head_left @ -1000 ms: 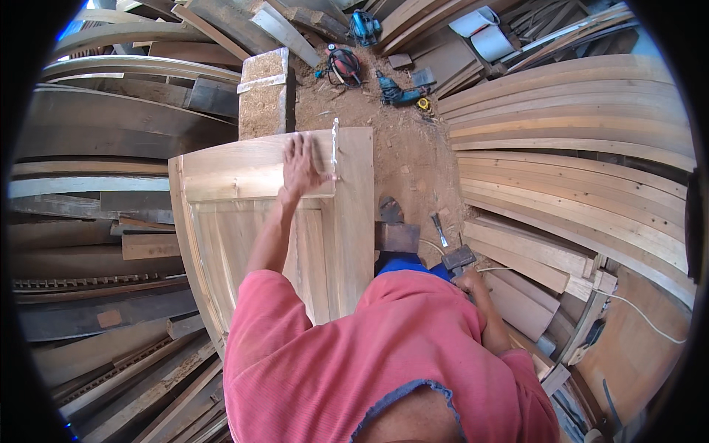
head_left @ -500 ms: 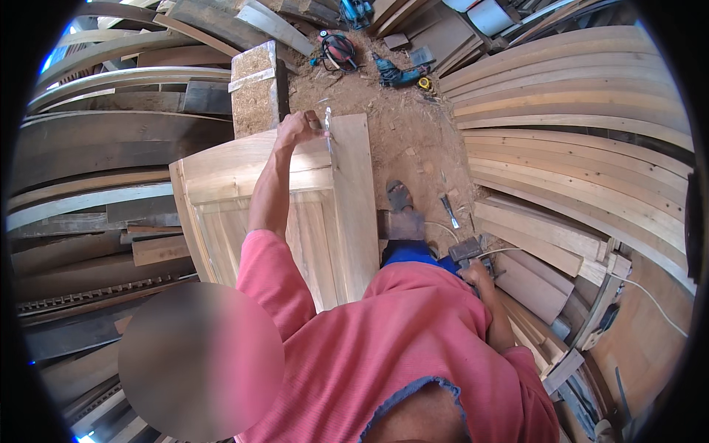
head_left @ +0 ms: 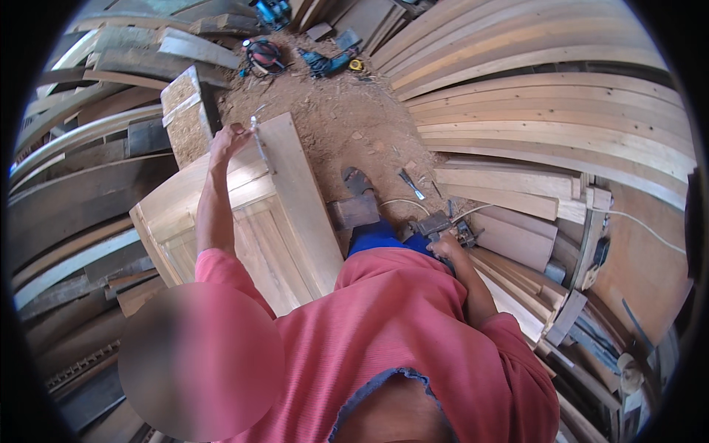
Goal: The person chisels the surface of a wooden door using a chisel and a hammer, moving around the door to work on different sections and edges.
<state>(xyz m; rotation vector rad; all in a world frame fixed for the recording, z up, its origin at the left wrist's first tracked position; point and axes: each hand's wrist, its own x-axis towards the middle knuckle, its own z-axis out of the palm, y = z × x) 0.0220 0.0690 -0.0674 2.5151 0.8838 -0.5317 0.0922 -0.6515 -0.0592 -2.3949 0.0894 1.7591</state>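
A pale wooden panel door (head_left: 292, 184) lies in front of me on the left. At its far end, my left hand (head_left: 230, 140) is closed round a slim, shiny tool, apparently a chisel (head_left: 255, 124), beside a narrow slot (head_left: 264, 153) in the wood. The fingers partly cover it. Down by my right leg, my right hand (head_left: 445, 246) is closed on the handle of a dark, block-headed hammer (head_left: 434, 224); its grip is mostly hidden. Just past that hand is a grey machine (head_left: 465, 233) with a cable, its kind unclear.
Stacked planks (head_left: 532, 122) line the right side; more boards (head_left: 81, 196) crowd the left. A blue power drill (head_left: 325, 65), a yellow tape measure (head_left: 357, 65) and a red-black power tool (head_left: 264, 55) lie on the dusty floor. Another chisel (head_left: 411, 184) lies near my foot.
The whole view has shifted and turned, so door, tools and both hands appear farther left. My left hand stays at the door's far end; my right keeps its hold on the hammer.
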